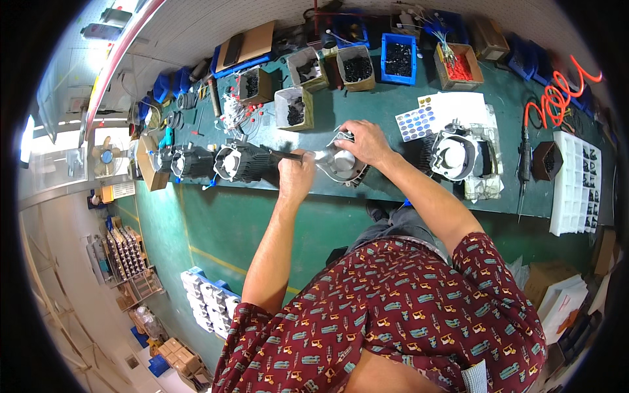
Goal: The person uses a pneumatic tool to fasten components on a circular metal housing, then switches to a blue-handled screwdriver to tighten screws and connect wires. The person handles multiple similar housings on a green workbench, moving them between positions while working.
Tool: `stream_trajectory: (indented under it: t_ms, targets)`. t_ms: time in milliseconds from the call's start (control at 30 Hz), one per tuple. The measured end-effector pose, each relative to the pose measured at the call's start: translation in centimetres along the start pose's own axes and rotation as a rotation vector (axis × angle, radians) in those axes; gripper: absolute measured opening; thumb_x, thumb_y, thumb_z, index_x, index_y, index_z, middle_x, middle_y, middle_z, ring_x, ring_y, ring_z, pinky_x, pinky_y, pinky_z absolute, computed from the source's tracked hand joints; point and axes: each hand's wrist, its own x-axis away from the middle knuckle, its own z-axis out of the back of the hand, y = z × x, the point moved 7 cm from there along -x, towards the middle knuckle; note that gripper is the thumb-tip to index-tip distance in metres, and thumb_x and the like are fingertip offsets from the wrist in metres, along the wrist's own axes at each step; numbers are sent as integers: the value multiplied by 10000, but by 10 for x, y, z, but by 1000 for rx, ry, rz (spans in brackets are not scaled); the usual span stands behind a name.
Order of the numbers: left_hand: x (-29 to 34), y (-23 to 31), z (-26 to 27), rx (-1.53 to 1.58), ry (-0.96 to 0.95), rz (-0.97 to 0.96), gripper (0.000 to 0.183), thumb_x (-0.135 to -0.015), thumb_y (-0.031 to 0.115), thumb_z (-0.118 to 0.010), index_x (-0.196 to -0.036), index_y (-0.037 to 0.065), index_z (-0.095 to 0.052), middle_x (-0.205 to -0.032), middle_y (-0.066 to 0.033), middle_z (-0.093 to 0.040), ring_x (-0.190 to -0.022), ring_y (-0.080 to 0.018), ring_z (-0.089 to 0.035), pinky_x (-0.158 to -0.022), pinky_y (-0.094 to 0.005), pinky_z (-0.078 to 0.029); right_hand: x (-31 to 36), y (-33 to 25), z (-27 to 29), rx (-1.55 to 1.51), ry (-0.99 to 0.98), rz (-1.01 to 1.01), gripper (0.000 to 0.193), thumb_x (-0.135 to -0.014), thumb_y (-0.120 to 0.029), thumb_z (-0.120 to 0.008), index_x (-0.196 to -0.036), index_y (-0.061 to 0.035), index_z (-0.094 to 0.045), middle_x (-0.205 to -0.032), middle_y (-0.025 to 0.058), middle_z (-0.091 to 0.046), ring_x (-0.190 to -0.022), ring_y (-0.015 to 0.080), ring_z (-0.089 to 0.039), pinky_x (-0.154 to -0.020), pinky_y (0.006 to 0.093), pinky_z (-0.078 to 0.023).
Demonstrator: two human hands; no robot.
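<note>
My left hand (297, 175) is closed around a dark, bar-like tool (285, 154) at the bench's front edge. The tool's far end reaches toward a silver metal motor housing (343, 165), and its exact kind is unclear. My right hand (367, 141) rests on the housing's upper rim with fingers bent around the edge, gripping it. Left of my left hand stands a black finned motor (240, 161) with a pale round face, with more such motors (191, 162) beside it. Another open motor housing (452, 156) lies to the right on a whitish pad.
Behind the hands, cardboard boxes of small black parts (293, 109) and a blue bin (398, 59) line the green bench (386, 177). A sticker sheet (416, 124) lies near the right housing. Farther right are an electric screwdriver (525, 160) with a coiled red cord and a white tray (571, 187).
</note>
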Motion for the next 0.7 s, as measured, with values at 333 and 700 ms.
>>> stream_trajectory:
  t_ms: [333,700]
  targets:
    - [-16,1,-4,26,-118,-22,238,-946,198,-617,-854,-16,-663,-662,-46,-609,-547,-112,-562,-480,-297,-454,-1,-4,0,7,60,28,358,-867,-382,-751,-1079,-96,-718,-1080,127,-745,-1075,354,-670,-917,499,-488]
    - [67,18,-35,50,264,-475,114,-941,41,-623,-1046,2,-641,-817,-232,-655,-707,-374,-643,-643,-421,-491,3,0,-6,64,100,-55,385,-856,-420,-771,-1066,-102,-720,-1089,150,-746,-1020,388,-688,-868,512,-527]
